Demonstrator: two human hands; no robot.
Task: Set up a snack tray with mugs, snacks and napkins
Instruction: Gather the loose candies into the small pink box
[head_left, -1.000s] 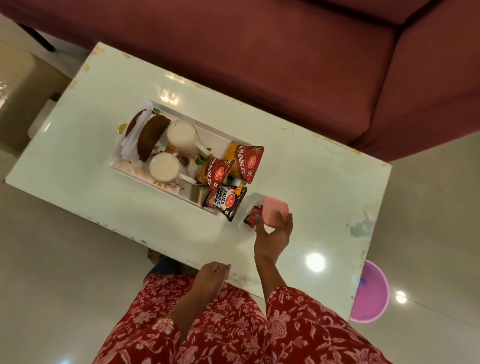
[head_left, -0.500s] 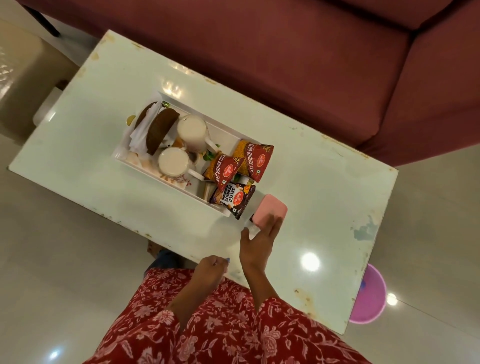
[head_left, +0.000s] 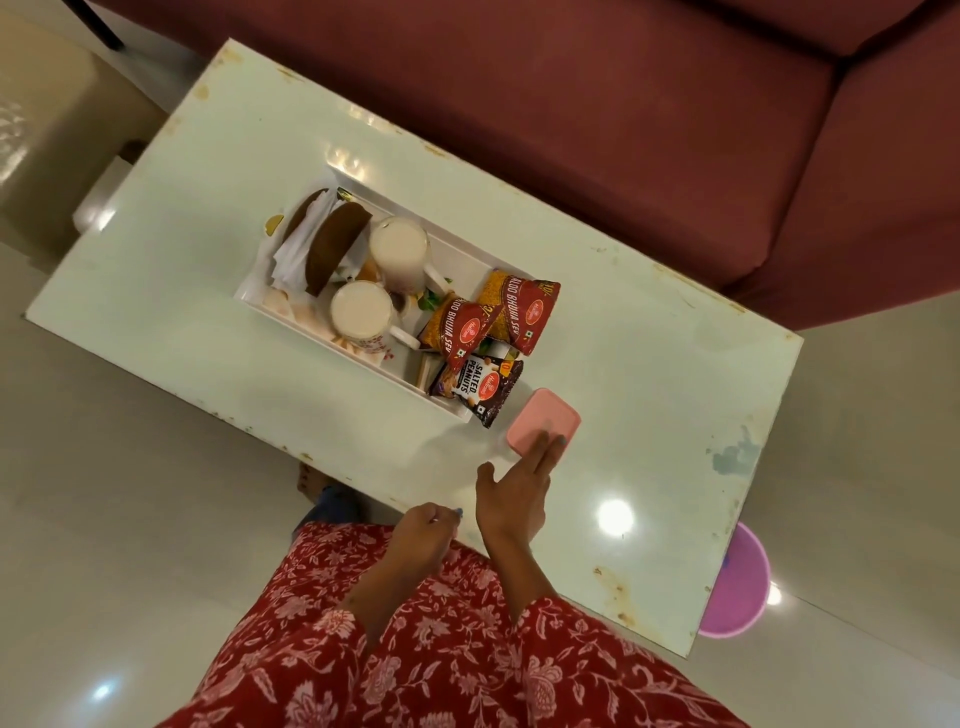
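Fingers (head_left: 549, 451) of the right hand (head_left: 514, 499) lie straight and together, tips resting flat on the near edge of the pink box (head_left: 544, 423), which sits on the desk (head_left: 649, 395) just beside the tray (head_left: 457, 249) at about four o'clock from it. Left hand (head_left: 423, 535) is loosely curled at the desk's near edge, holding nothing I can make out. Looking light, stiff and smooth, the box probably slides under a push; better pinched across opposite sides, while the mugs (head_left: 397, 249) look full and spill-prone.
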